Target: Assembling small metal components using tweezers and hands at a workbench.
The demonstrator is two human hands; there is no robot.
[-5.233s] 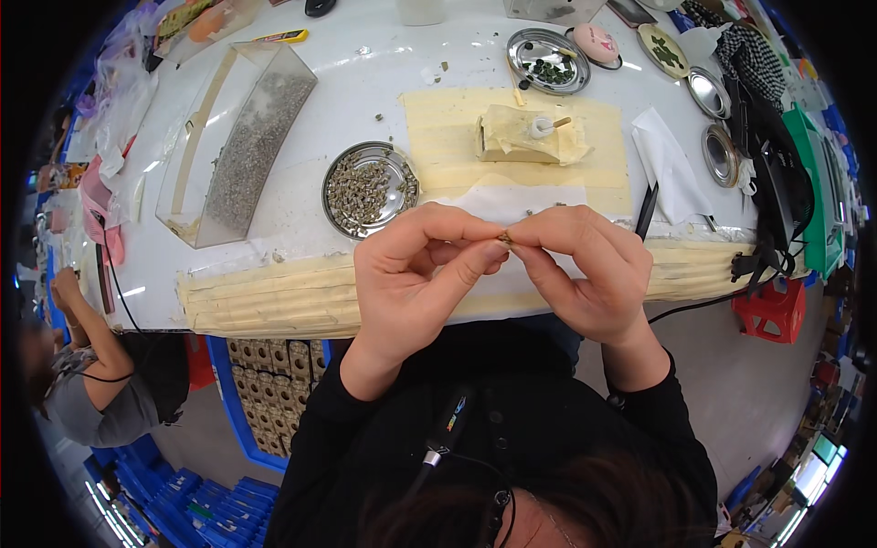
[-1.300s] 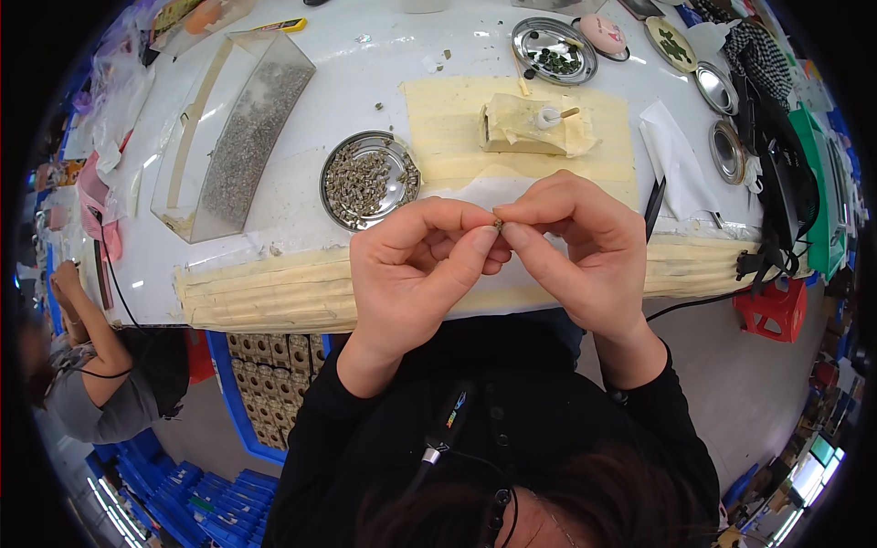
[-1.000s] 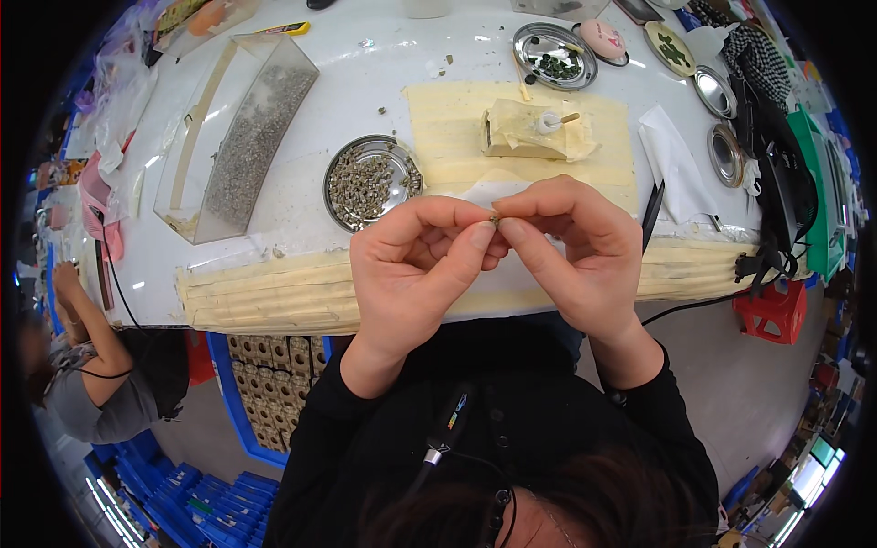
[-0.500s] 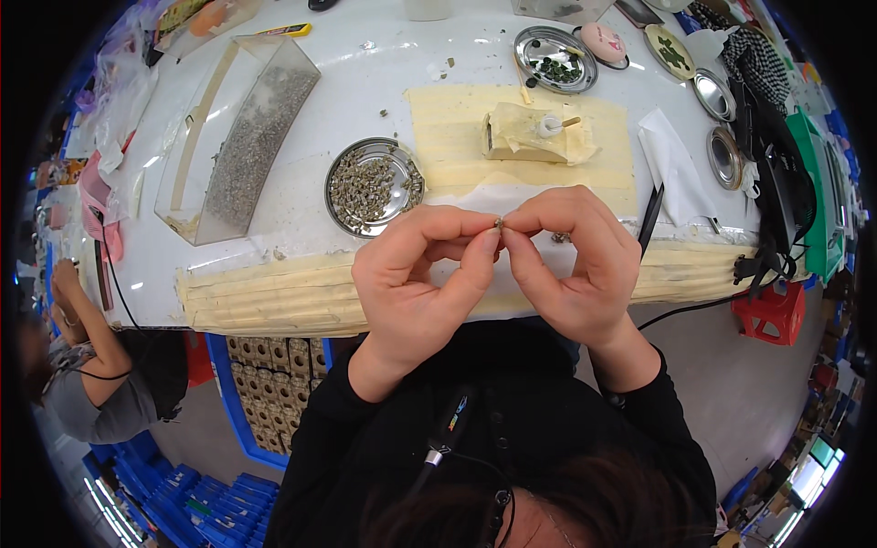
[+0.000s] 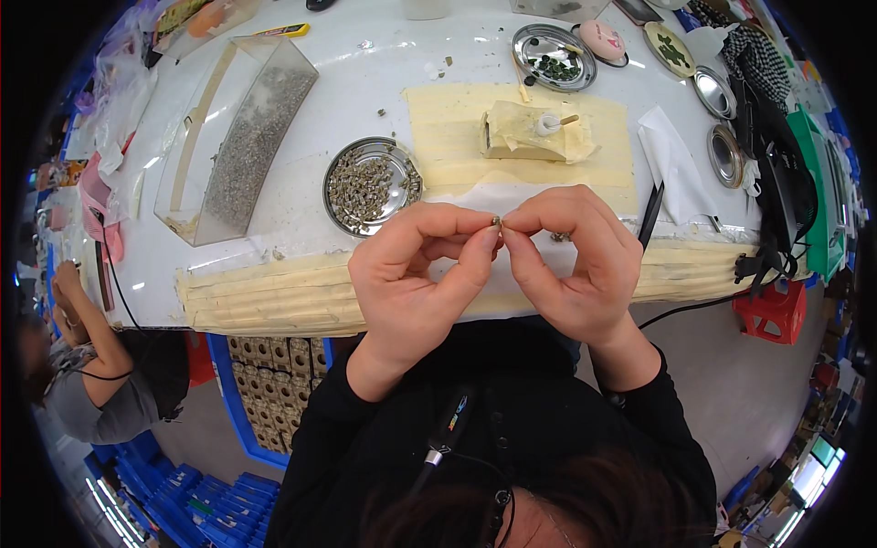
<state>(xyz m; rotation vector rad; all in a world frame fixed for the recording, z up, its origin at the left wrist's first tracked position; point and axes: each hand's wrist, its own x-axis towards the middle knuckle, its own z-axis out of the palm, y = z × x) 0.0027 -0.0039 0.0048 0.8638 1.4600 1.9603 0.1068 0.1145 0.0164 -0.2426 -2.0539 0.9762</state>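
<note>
Head view, looking down at a white table (image 5: 301, 183). The left hand (image 5: 402, 274) and right hand (image 5: 582, 260) meet above its near edge. Thumb and forefinger of each pinch together on one tiny metallic part (image 5: 497, 221), held up at the point where the fingertips meet. The fingers cover most of it, so its shape cannot be told; the other fingers curl inward.

Just left and far of the hands is a steel dish (image 5: 400, 187) heaped with small greyish bits (image 5: 356, 187). Farther left lies a clear box (image 5: 187, 169) of similar grain. Beyond the hands, on a yellow mat (image 5: 438, 137), sit a taped block (image 5: 512, 142) and, on it, a white pot (image 5: 547, 125) with a stick (image 5: 570, 120) standing in it. A few pieces (image 5: 560, 237) lie just behind the right hand.

The main risk seems to be a drop: the part is so small that uneven pressure from either pinch could make it spring away. Falling on the near side, it could reach the floor; landing in the dish, it could get lost among lookalikes. A careless elbow or sleeve seems a lesser danger, while a knock to the pot could spill it.
</note>
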